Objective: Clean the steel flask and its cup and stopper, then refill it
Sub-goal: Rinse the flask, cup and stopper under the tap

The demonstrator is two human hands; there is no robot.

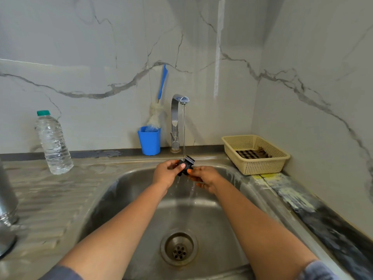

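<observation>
A small black stopper (188, 163) is under the running stream from the chrome tap (177, 118), above the steel sink (125, 190). My left hand (165, 174) grips the stopper from the left with its thumb on top. My right hand (203, 177) pinches the stopper's lower right side, and water drips off below. At the far left edge stands a steel vessel (7, 203), cut off by the frame; it may be the flask. Another steel piece (6, 243) lies below it.
A clear water bottle (52, 144) with a green cap stands on the wet drainboard at left. A blue cup (149, 140) holds a bottle brush behind the sink. A cream basket (256, 154) with a checked cloth sits at the right corner. The drain (179, 248) is open.
</observation>
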